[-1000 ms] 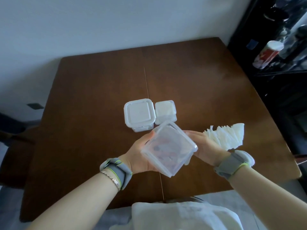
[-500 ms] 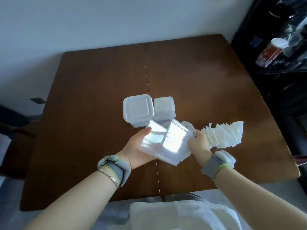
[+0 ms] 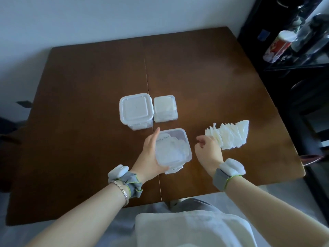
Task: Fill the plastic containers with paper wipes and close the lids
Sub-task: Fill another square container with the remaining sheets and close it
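Note:
A clear square plastic container [image 3: 173, 147] with white wipes inside stands upright on the brown table [image 3: 89, 104], its top open. My left hand [image 3: 151, 154] grips its left side. A lid edge [image 3: 173, 169] shows under its near side. My right hand [image 3: 207, 148] hovers just right of it, fingers loosely curled, holding nothing. A fanned stack of paper wipes [image 3: 229, 135] lies right of that hand. Behind, a larger container with its lid on [image 3: 136, 110] stands next to a smaller container [image 3: 165, 108] filled with wipes.
A dark shelf unit [image 3: 284, 50] with a red and white can [image 3: 277, 46] and bottles stands beyond the table's right edge. A white wall runs along the far side. My lap with white cloth [image 3: 192, 229] is at the near edge.
The container was held tilted in the air by both hands; now it stands upright on the table. My right hand has let go and moved to the right.

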The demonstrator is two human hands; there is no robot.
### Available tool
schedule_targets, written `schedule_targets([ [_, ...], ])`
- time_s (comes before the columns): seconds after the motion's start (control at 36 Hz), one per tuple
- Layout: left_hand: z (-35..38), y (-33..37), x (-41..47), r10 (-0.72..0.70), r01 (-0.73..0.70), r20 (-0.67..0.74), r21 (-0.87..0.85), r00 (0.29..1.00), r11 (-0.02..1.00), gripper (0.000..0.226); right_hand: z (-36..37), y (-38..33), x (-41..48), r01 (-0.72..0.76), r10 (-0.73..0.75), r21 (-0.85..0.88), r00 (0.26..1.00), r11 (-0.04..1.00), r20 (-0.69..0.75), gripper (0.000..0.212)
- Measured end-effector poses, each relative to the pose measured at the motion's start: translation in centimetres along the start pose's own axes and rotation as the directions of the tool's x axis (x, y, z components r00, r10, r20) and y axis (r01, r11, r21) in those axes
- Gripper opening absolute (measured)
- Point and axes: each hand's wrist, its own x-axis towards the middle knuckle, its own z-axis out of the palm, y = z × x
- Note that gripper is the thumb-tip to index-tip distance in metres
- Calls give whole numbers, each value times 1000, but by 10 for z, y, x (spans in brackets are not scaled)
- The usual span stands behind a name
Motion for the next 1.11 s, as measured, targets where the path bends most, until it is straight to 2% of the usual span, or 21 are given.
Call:
schedule_targets([
  [0.06,2,-1,2,-24,23,15,53,1000,998,122,-9,2,3,115,-143,-145,969,983,-200,37],
  [0.14,2,0,4,-21,18,20,125,1000,992,120,-18,8,16,66,-208,-359,904,931,-374,62],
  [0.22,-1,1,4,-28,23,31,162,999,987,119,-24,12,28,-76,-96,-512,949,856,-301,96],
  [0.28,-2,2,4,-31,24,33,193,999,981,119,-23,16,34,-110,-45,-632,973,767,-225,102],
  [0.33,-3,2,3,-31,21,41,231,999,973,120,-21,18,39,-84,-48,-710,985,700,-164,95],
  [0.39,-5,2,2,-31,15,60,257,998,966,120,-18,19,42,-44,-71,-732,989,680,-126,74],
  [0.44,-9,2,-1,-24,-6,98,292,995,957,119,-19,18,44,-28,-77,-722,991,692,-112,55],
  [0.53,-18,-1,-5,-2,-62,181,348,983,935,111,-22,18,45,15,-80,-685,995,728,-63,48],
  [0.61,-29,-1,-4,64,-125,173,365,983,923,97,-29,13,44,44,-85,-554,995,831,-48,52],
  [0.72,-37,13,8,183,-152,-80,296,980,943,85,-43,-14,36,175,-193,-213,979,961,-66,55],
  [0.81,-37,32,19,241,-197,-251,189,937,962,70,-55,-37,28,228,-220,153,973,962,-70,57],
  [0.86,-38,51,27,138,-154,-336,-21,931,988,50,-63,-52,25,188,-225,489,974,852,16,47],
  [0.92,-39,72,39,-86,-35,-353,-324,932,945,33,-69,-65,24,49,-286,787,944,615,165,37],
  [0.94,-40,81,45,-211,41,-319,-465,924,884,23,-70,-70,25,-27,-333,856,915,516,230,33],
  [1.0,-41,93,55,-431,215,-140,-705,891,676,9,-69,-77,27,-149,-434,905,839,397,329,32],
  [1.03,-40,96,57,-488,283,-38,-774,872,567,14,-68,-77,28,-200,-464,910,808,363,363,34],
  [1.08,-43,98,59,-491,343,108,-842,864,418,24,-62,-80,29,-281,-487,901,767,330,417,37],
  [1.11,-44,99,59,-469,348,140,-851,872,394,25,-59,-81,29,-304,-479,892,761,333,438,38],
])
